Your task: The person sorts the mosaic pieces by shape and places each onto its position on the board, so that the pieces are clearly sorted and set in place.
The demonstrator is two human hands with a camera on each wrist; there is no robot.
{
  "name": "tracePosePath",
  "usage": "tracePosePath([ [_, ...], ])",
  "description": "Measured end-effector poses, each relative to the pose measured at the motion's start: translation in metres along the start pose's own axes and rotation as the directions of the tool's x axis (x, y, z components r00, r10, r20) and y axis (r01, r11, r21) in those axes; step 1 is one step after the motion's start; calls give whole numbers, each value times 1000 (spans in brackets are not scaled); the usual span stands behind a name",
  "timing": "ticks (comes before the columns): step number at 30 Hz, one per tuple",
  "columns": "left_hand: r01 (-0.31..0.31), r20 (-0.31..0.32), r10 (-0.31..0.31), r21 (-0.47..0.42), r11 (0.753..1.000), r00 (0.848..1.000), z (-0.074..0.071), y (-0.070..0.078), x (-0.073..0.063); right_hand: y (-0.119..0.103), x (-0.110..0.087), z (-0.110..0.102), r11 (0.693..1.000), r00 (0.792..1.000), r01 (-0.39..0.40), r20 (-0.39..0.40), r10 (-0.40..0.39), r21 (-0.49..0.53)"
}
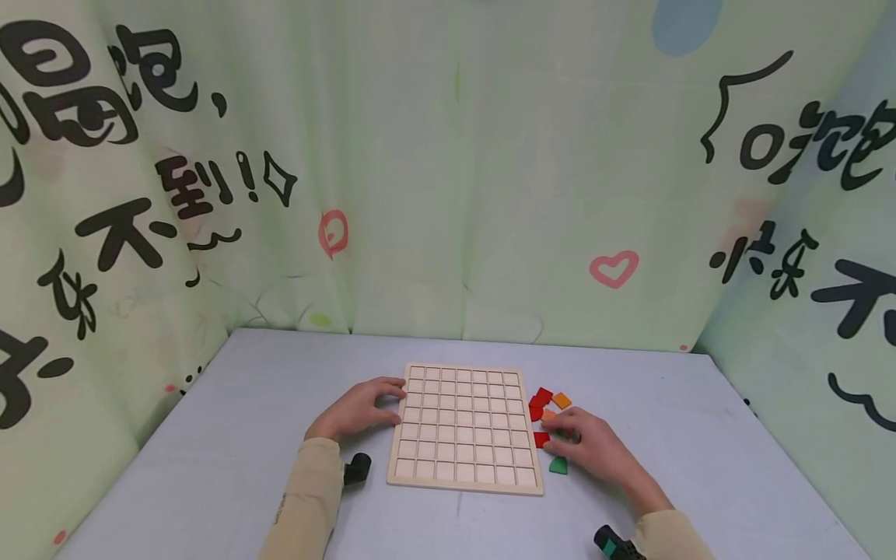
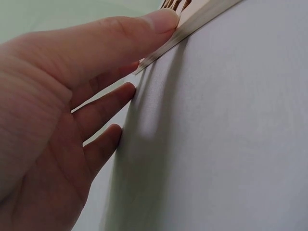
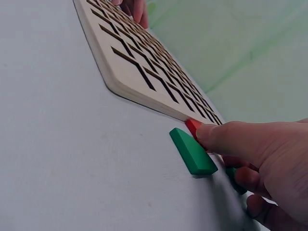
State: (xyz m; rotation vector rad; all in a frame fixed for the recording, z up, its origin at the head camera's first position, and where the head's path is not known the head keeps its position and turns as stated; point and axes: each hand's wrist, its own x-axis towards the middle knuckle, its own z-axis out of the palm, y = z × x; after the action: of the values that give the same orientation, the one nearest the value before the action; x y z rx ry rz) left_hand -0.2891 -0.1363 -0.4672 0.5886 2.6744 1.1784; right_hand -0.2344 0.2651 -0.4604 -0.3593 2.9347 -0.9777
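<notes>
A light wooden board (image 1: 462, 429) with a grid of square recesses lies on the table. At its left edge is my left hand (image 1: 360, 406), fingers extended; in the left wrist view the thumb (image 2: 161, 21) touches the board's side. My right hand (image 1: 591, 443) is over small coloured pieces beside the right edge, thumb and fingers apart. Its thumb (image 3: 216, 134) touches a red piece (image 3: 193, 126) against the board. Nearer lies a green piece (image 3: 192, 153). Another dark green piece (image 3: 235, 180) shows partly under the curled fingers.
Several red pieces (image 1: 537, 402) and an orange piece (image 1: 562, 400) lie beyond my right hand. The table (image 1: 280, 404) has a pale cover. A printed curtain (image 1: 462, 171) hangs behind it and on both sides.
</notes>
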Motion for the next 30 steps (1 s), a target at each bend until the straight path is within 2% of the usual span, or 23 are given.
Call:
tracePosePath([
  [6, 3, -3, -3, -4, 1000, 1000, 1, -3, 1, -2, 0, 3, 1000, 1000, -7, -1, 7, -5],
  [30, 27, -8, -27, -18, 999, 1000, -1, 3, -1, -1, -1, 1, 998, 999, 47, -12, -47, -48],
])
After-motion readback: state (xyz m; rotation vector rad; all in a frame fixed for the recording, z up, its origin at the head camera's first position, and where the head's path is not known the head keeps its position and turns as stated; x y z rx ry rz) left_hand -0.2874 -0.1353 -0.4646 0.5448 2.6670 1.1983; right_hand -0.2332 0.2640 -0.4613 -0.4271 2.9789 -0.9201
